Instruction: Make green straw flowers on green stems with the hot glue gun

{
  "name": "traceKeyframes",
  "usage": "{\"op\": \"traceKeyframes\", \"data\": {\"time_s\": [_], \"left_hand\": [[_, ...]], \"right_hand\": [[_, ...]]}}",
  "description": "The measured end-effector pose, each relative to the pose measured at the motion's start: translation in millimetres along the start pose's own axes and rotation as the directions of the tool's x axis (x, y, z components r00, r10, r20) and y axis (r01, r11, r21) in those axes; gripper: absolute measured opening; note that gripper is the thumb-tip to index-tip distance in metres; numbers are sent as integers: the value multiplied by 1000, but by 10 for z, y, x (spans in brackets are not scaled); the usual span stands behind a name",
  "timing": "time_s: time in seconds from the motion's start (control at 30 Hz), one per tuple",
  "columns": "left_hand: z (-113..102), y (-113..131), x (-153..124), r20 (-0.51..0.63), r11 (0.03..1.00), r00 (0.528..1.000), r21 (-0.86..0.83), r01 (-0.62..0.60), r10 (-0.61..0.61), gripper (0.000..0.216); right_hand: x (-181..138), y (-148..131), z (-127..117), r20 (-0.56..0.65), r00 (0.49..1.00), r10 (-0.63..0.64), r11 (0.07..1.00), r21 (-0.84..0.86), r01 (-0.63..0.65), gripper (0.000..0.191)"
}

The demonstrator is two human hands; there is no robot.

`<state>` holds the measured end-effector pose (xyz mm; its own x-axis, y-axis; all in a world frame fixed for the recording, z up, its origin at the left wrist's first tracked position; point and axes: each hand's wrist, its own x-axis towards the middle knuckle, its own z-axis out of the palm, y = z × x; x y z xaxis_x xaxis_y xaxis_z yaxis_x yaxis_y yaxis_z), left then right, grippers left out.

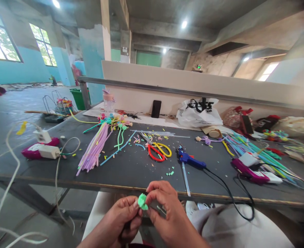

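Just in front of the table's near edge, my left hand pinches a small light-green pipe-cleaner flower between thumb and fingertips. My right hand comes from the other side, its curled fingers closed at the flower's right edge. The flower's underside is hidden by my fingers. Ahead on the table lie scissors with one red and one yellow handle. A blue glue gun rests to their right, a clear glue stick beneath it.
A bundle of lilac pipe cleaners lies left, more blue ones right. Purple power strips with cables sit at both sides. A bottle, a phone and a white bag stand along the back. Cut scraps are scattered about.
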<state>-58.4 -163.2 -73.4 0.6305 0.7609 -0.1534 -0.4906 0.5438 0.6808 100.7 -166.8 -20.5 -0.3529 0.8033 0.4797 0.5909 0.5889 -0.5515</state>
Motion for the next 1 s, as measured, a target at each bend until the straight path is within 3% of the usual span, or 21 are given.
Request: {"op": "traceKeyframes", "data": {"time_s": [0.1,0.27,0.47,0.7,1.0], "left_hand": [[5,-4,-8,-13,1000,1000,6,-11,11,28],[8,-26,-13,-30,999,999,19,-27,28,29],[-6,-43,-6,-22,993,999,105,-46,49,29],[-9,-44,-8,-63,982,996,183,-56,68,36],[-26,10,-2,2,984,999,171,-47,47,38]], "right_hand": [[-18,18,23,-29,999,-23,999,-34,22,27],[-22,29,21,-2,1000,-22,1000,-12,22,17],[1,48,-8,-5,986,-166,980,-116,165,13],[29,-11,-66,3,976,-218,959,-184,215,11],[59,-33,-52,-48,967,-251,958,-156,240,24]]}}
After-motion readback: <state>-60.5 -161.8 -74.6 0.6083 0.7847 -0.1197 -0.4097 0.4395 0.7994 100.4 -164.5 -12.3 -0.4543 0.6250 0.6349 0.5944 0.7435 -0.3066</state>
